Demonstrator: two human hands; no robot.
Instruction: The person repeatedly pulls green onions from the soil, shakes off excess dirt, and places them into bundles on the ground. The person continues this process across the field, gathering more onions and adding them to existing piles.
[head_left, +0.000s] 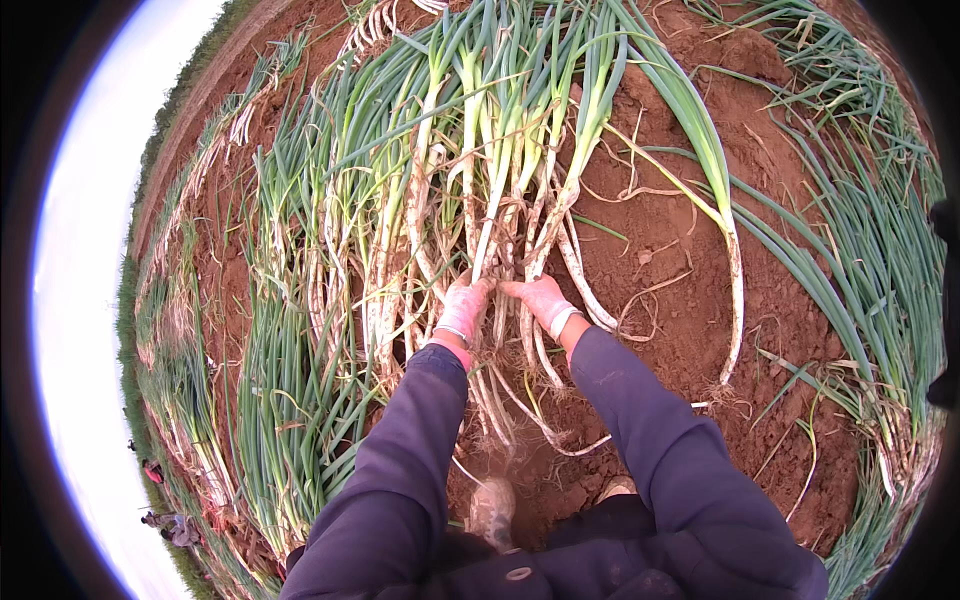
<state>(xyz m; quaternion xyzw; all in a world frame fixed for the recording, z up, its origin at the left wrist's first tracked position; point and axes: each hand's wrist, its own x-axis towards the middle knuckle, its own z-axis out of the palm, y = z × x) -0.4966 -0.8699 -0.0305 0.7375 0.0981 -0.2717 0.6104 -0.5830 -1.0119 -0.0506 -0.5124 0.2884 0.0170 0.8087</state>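
My left hand (463, 307), in a pinkish-white glove, is closed around white stalks of long green onions (491, 214). Close beside it, my right hand (545, 301), gloved alike, grips more of the same stalks, and the two thumbs nearly meet. The stalks are streaked with soil, and their green leaves fan away from me. Stringy roots (491, 409) hang or lie below my hands. How many stalks each palm holds is hidden. A single long green onion (733, 292) lies apart on the soil to the right.
Piled green onions (300, 420) lie along my left, with another row (877, 285) at the far right. Reddish-brown soil (667, 300) is underfoot, near my muddy shoe (492, 514). Distant people (176, 527) are at the lower left edge.
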